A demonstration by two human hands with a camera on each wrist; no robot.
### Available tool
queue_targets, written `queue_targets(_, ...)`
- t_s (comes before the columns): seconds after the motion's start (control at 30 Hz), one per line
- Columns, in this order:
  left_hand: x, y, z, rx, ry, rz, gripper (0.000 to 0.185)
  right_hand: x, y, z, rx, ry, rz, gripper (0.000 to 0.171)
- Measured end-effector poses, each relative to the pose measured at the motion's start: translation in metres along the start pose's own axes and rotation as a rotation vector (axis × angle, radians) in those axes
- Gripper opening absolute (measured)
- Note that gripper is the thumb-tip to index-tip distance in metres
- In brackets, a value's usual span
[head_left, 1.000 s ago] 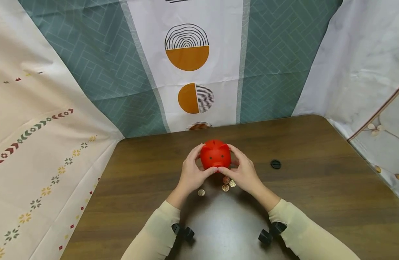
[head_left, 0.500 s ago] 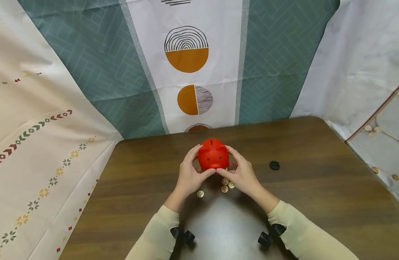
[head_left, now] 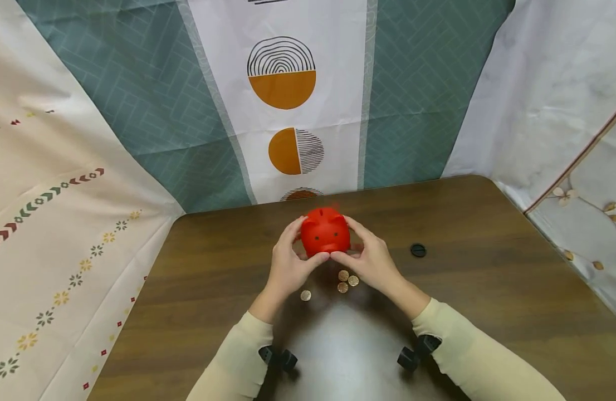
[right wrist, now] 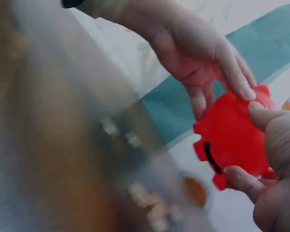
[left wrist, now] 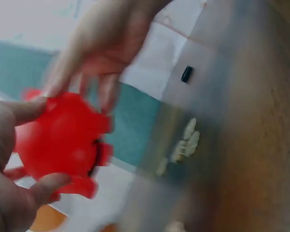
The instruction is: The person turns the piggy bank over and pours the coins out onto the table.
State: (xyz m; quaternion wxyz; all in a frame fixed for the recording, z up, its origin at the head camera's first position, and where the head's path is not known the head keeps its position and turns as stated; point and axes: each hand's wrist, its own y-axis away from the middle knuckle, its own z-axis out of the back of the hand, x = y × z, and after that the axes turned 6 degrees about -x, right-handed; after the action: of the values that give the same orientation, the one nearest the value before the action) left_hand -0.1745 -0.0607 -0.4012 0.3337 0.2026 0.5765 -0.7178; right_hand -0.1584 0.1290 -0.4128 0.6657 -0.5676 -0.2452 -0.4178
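A red piggy bank [head_left: 326,233] is held above the wooden table with its snout towards me and its coin slot on top. My left hand [head_left: 290,260] grips its left side, thumb at the snout. My right hand [head_left: 372,257] holds the opposite side, its thumb meeting the other one under the snout. A dark round opening [right wrist: 212,157] shows in the bank's underside in the right wrist view. Below the bank lie three gold-coloured coins [head_left: 343,276] in a cluster, and a single coin [head_left: 306,296] lies further left.
A black round plug [head_left: 418,250] lies on the table [head_left: 488,267] to the right of the hands. Patterned cloth [head_left: 333,89] hangs behind the table's back edge and on both sides. Both wrist views are blurred.
The piggy bank has moved slightly away from the coins, both hands keeping their grip. The clustered coins now show in full below it. The whole head view has shifted a little.
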Motion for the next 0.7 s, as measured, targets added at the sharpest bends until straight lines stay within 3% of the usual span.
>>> queue_targets(0.1,0.01,0.003,0.0,0.08,-0.036,0.171,0.078,0.009,0.003,0.0,0.059,0.035,-0.156,0.074)
queue_targets(0.23,0.027,0.01,-0.002,0.112,-0.051,0.259,0.082,0.013,0.007,0.0,0.086,0.029,-0.235,0.074)
queue_targets(0.3,0.027,0.012,-0.001,0.102,-0.043,0.244,0.082,0.012,0.008,-0.002,0.084,0.018,-0.231,0.074)
queue_targets(0.37,0.02,0.012,0.001,0.074,-0.033,0.177,0.081,0.01,0.009,-0.005,0.065,0.01,-0.172,0.074)
queue_targets(0.5,0.007,0.009,0.005,-0.013,0.009,-0.108,0.08,-0.003,0.009,-0.008,-0.034,-0.009,0.093,0.077)
queue_targets(0.53,0.006,0.008,0.006,-0.024,0.004,-0.147,0.08,-0.006,0.007,-0.007,-0.05,-0.011,0.142,0.078)
queue_targets(0.6,0.012,0.005,0.006,-0.007,-0.02,-0.124,0.079,-0.003,0.002,-0.005,-0.024,-0.022,0.128,0.079)
queue_targets(0.7,0.026,0.008,0.004,0.071,-0.077,0.062,0.079,-0.014,0.004,-0.004,0.059,-0.028,-0.042,0.079)
